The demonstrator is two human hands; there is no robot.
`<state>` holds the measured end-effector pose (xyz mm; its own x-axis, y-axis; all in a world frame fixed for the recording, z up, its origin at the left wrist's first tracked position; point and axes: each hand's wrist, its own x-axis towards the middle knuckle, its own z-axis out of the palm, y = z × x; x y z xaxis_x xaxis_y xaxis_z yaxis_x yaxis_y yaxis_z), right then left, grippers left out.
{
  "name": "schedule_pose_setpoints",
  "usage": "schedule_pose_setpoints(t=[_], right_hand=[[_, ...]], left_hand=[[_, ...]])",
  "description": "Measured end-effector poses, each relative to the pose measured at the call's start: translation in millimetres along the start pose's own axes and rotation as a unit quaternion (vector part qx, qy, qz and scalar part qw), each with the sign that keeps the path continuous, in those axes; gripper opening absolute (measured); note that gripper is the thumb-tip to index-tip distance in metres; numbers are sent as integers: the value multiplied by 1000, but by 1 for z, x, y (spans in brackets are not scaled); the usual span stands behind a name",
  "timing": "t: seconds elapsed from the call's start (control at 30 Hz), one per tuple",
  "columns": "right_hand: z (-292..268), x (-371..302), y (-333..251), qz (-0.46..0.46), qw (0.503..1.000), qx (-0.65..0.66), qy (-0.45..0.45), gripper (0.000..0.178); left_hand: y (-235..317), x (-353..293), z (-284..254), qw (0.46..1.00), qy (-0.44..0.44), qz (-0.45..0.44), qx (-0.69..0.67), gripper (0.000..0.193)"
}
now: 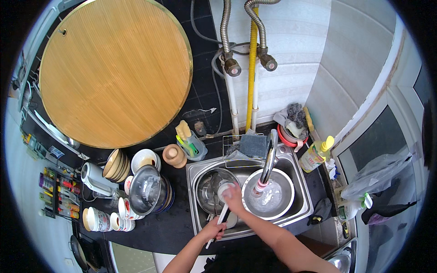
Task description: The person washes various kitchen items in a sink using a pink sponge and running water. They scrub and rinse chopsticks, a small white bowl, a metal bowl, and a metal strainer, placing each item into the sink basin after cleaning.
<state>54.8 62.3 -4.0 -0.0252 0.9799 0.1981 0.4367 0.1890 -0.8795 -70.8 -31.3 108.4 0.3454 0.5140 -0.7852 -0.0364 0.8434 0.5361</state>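
My left hand (213,229) is closed round the handle of a long white ladle (222,215), held slanting over the near edge of the sink (192,200). My right hand (234,197) is at the ladle's round bowl, its fingers bent against it and slightly blurred; whether a cloth is in them is hidden. Below, in the left basin, sits a wide steel bowl (205,200) with utensils in it. A steel washbasin (289,200) fills the right basin, and water runs into it from the faucet (268,159).
Stacked bowls (114,166), a big steel bowl (146,191) and patterned cups (98,219) stand on the left counter. A wooden mortar (174,155) and a wire rack (230,157) are behind the sink. A yellow-capped bottle (313,157) stands right of it.
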Motion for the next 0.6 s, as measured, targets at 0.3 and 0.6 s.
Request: schedule_pose_setpoints(t=[0.3,0.6], right_hand=[[-22,6,-36,183,951,217,-119,34],[36,-47,-17,43,986,136,-89,73]], left_hand=[[12,-6,0,998,-9,6,-61,19],[5,22,-7,986,127,73,75,17]])
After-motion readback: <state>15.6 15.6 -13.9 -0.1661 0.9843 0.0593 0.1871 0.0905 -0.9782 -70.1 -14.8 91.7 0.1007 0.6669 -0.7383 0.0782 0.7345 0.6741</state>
